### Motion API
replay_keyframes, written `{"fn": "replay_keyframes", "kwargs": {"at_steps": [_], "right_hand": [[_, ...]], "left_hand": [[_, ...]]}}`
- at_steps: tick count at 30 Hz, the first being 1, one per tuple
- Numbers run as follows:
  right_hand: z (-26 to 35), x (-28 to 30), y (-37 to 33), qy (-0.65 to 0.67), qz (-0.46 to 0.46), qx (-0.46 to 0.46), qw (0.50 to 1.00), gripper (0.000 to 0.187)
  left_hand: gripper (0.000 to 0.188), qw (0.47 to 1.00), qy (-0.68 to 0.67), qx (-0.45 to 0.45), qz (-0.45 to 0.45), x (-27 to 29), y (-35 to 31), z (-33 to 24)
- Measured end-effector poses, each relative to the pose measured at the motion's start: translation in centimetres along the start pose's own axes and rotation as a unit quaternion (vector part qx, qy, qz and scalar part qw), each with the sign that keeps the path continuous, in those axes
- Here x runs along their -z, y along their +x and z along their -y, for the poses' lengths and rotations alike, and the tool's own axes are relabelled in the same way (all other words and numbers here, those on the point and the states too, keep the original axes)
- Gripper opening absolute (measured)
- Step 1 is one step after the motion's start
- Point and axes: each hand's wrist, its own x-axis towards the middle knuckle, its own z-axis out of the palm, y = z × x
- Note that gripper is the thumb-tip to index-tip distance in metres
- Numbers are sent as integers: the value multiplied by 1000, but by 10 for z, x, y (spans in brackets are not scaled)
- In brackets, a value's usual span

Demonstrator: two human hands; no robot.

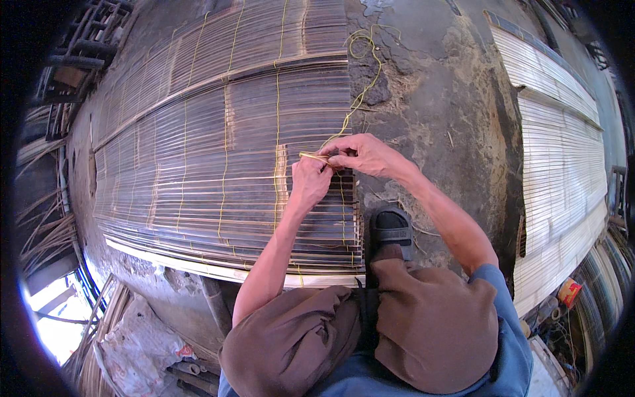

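A bamboo-slat blind lies spread on the floor before me, with rows of yellow stitching running across its slats. Both hands meet over its right edge. Yellow cord trails from my fingers up and away to loose loops at the far side. My left hand is closed, and a loop of the cord passes round its fingertips. Pinched fingers of my right hand hold the cord close beside it. Their overlap hides exactly how the cord crosses and whether a slat is gripped too.
Another, paler blind lies at the right. My sandalled foot rests beside the near blind's right edge. Bundled bamboo strips fill the left side. A white plastic sack sits at the lower left, and a red container at the lower right.
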Motion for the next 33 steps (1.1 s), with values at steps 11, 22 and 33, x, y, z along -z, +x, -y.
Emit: {"fn": "replay_keyframes", "kwargs": {"at_steps": [11,22,33], "right_hand": [[-10,-21,2,-182,-135,138,964,13],[-10,-22,-16,-48,-264,16,963,16],[-44,-50,-45,-66,-304,-105,945,15]], "left_hand": [[16,999,22,16,-26,-10,1,6],[19,989,69,-112,-74,-8,-13,-11],[14,968,100,-184,-141,-2,-16,-11]]}}
